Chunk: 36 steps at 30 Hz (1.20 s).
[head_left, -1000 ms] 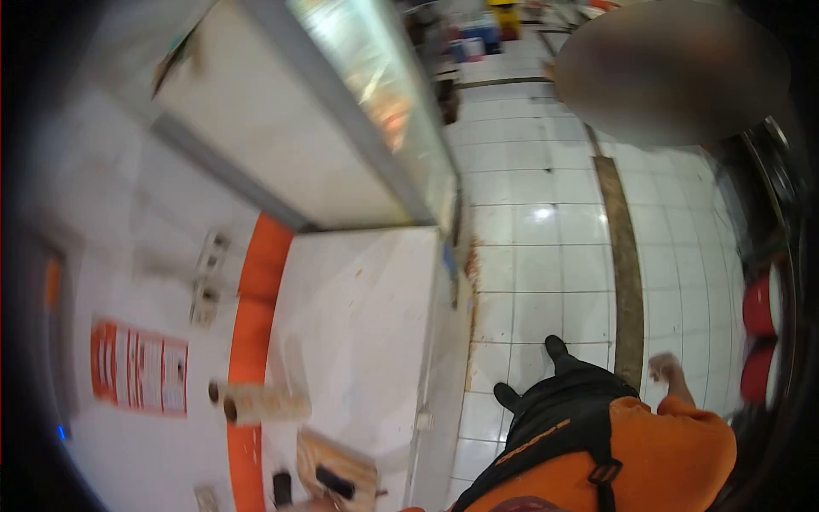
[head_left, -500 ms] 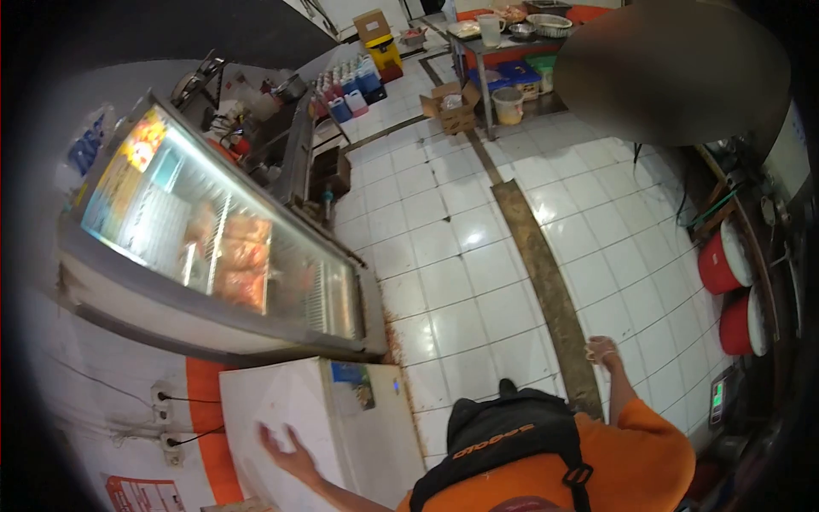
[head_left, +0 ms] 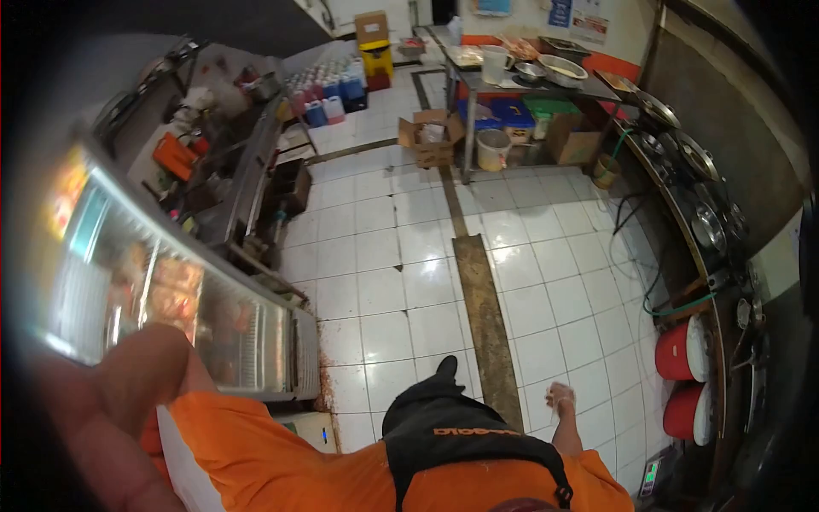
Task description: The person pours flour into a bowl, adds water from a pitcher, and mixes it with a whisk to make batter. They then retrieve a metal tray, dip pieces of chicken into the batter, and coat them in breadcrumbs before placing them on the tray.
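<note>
Right hand (head_left: pixel 560 398) hangs, fingers bent, grip unclear; left hand (head_left: pixel 90 427) is blurred, cannot tell. Best keep the left arm (head_left: pixel 149 367) off the tall, lit glass fridge (head_left: pixel 247 341).

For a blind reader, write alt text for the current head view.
The camera wearer, in orange with a black apron, stands on white kitchen tiles, left arm bent before a lit fridge, right hand low; a metal table stands beyond.

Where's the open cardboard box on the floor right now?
In the head view, the open cardboard box is on the tiles ahead, just left of the metal table's front-left leg.
</note>
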Tool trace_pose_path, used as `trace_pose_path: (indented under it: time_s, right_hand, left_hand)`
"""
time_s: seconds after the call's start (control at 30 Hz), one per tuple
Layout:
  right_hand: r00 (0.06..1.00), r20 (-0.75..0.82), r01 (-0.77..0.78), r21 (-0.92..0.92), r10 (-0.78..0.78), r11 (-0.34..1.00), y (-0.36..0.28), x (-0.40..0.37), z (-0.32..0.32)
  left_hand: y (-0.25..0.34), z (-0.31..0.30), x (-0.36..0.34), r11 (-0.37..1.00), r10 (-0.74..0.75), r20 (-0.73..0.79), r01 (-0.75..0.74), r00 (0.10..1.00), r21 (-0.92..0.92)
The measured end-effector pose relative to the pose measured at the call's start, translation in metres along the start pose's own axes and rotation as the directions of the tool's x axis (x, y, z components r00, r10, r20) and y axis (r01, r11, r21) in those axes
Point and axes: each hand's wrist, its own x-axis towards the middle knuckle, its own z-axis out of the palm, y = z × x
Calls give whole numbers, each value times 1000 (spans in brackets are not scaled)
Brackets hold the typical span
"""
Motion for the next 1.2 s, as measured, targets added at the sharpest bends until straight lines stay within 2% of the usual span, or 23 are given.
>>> trace_pose_path:
  time_s: [0.03,0.07,0.1,0.13,0.17,0.23,0.3,0.53,0.63,0.7,0.73,0.77,0.8,0.83,0.87,0.9,0.93,1.0,1.03,1.1,1.13,1.2]
  right_hand:
    - [992,-47,-117,43,119,992,6,-13,-8]
    - [982,-46,-173,136,181,975,35,-10,-18]
    - [942,-98,-290,239,320,927,64,-10,-24]
    - [897,-114,-360,368,426,857,98,-15,-30]
    - [877,-111,-389,407,468,826,116,-31,-35]
    - [876,-103,-401,389,472,829,122,-66,-39]
    - [887,-105,-381,382,449,842,114,-68,-34]
    - [890,-115,-376,364,442,852,22,32,-41]
    - [911,-103,-346,337,399,876,-44,114,-57]
    - [947,-108,-258,305,303,917,-90,190,-80]
    - [983,-110,-110,284,146,952,-117,240,-99]
    - [978,-109,199,276,-176,940,-126,305,-122]
    - [892,-108,448,346,-440,824,-146,357,-131]
    - [996,-80,17,481,24,877,-235,408,-148]
    - [978,-182,179,464,-105,868,-288,460,-165]
    - [927,-302,352,506,-220,787,-341,497,-168]
    - [974,-216,154,419,-66,895,-466,448,-173]
    - [953,-280,210,336,-116,918,-575,489,-168]
    - [961,-252,194,317,-114,929,-603,511,-163]
    - [947,-119,321,276,-300,906,-658,555,-149]
    - [949,-114,315,280,-295,907,-672,570,-139]
    - [964,208,114,233,-164,966,-688,603,-136]
  left_hand:
    - [-12,23,-8,999,13,47,-12,999,-40]
    - [-23,47,-17,997,16,73,-11,997,-79]
    - [-31,69,-25,992,24,88,-13,996,-125]
    - [-43,99,-32,987,21,105,-4,994,-161]
    - [-49,123,-38,980,26,115,-3,993,-200]
    - [-65,180,-51,966,26,149,14,989,-260]
    - [-77,231,-65,961,48,172,2,984,-278]
    - [-81,390,-98,968,135,276,-67,952,-244]
    - [-85,446,-98,974,162,324,-98,932,-203]
    - [-90,481,-95,978,169,377,-108,911,-179]
    - [-94,496,-94,981,164,396,-106,903,-165]
    - [-98,511,-91,981,167,426,-107,889,-162]
    - [-101,531,-88,978,185,455,-120,871,-168]
    - [-100,546,-90,979,190,472,-131,861,-156]
    - [-101,561,-90,981,186,489,-135,852,-139]
    - [-102,578,-89,983,181,518,-132,836,-131]
    - [-103,592,-88,984,178,541,-140,822,-112]
    - [-105,622,-92,989,145,586,-131,797,-67]
    - [-109,642,-92,990,139,616,-131,775,-58]
    - [-121,684,-97,988,142,659,-145,739,-51]
    - [-130,705,-100,989,134,674,-143,727,-42]
    - [-145,744,-112,989,127,695,-147,708,-30]
